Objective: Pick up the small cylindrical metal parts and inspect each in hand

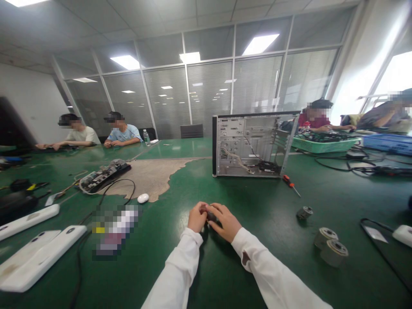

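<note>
Small dark part (211, 214) is between the left hand (196, 218) and right hand (226, 221), fingers closed in around it, toward the surface's (154, 266) near edge. Looks light and stiff, maybe kinda slick, so I'd pinch its sides.

Green desk (180, 266), left side: circuit assembly (104, 177) at the edge of a pale patch (152, 176); small white oval object (143, 198) nearby. Far side: upright clear bottle (146, 137). Right side: green basket (325, 146) holding dark cables, near a blue basket (386, 144).
</note>
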### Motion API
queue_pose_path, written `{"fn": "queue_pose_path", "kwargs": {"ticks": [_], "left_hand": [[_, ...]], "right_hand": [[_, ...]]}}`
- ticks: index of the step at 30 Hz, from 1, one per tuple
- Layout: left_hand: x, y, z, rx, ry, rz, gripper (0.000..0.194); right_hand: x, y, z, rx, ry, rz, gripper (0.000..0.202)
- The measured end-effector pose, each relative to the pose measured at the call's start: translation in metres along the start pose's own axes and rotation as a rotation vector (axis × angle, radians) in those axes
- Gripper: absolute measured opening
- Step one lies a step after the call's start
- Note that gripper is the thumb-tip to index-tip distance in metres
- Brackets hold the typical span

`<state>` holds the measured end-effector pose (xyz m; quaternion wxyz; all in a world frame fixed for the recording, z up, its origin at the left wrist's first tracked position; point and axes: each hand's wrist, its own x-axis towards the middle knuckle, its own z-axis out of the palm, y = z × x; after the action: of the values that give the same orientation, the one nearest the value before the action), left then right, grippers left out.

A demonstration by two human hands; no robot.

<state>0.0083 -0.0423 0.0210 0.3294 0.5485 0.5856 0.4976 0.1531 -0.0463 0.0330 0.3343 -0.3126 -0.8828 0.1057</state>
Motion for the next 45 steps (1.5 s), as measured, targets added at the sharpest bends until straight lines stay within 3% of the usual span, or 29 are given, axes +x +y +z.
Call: {"fn": "queue_pose_path", "kwargs": {"ticks": [6,13,19,25,29,32,38,41,45], "left_hand": [[0.000,-0.002,0.004,-0.065,-0.074,-0.074,0.032],[0.004,0.000,0.003,-0.105,-0.018,-0.122,0.031],[0.008,-0.001,0.002,-0.109,-0.018,-0.123,0.029],[0.011,-0.005,0.003,-0.111,-0.012,-0.129,0.028],[0.013,-0.008,0.004,-0.113,-0.006,-0.136,0.026],[0.013,-0.008,0.004,-0.117,-0.002,-0.135,0.025],[0.011,-0.008,0.003,-0.127,0.004,-0.130,0.024],[0.012,-0.008,0.003,-0.133,0.006,-0.128,0.024],[0.012,-0.008,0.004,-0.145,0.010,-0.126,0.024]], "right_hand": [[-0.003,-0.004,-0.007,-0.038,-0.065,0.026,0.026],[-0.035,-0.016,-0.034,-0.079,-0.074,0.097,0.021],[-0.112,-0.009,-0.069,-0.194,-0.002,0.164,0.033],[-0.211,0.042,-0.095,-0.535,0.193,0.322,0.057],[-0.250,0.076,-0.114,-0.702,0.334,0.404,0.068],[-0.258,0.093,-0.122,-0.763,0.383,0.501,0.067],[-0.246,0.104,-0.121,-0.741,0.435,0.577,0.062],[-0.238,0.094,-0.122,-0.759,0.512,0.558,0.061],[-0.219,0.057,-0.119,-0.894,0.653,0.507,0.056]]}}
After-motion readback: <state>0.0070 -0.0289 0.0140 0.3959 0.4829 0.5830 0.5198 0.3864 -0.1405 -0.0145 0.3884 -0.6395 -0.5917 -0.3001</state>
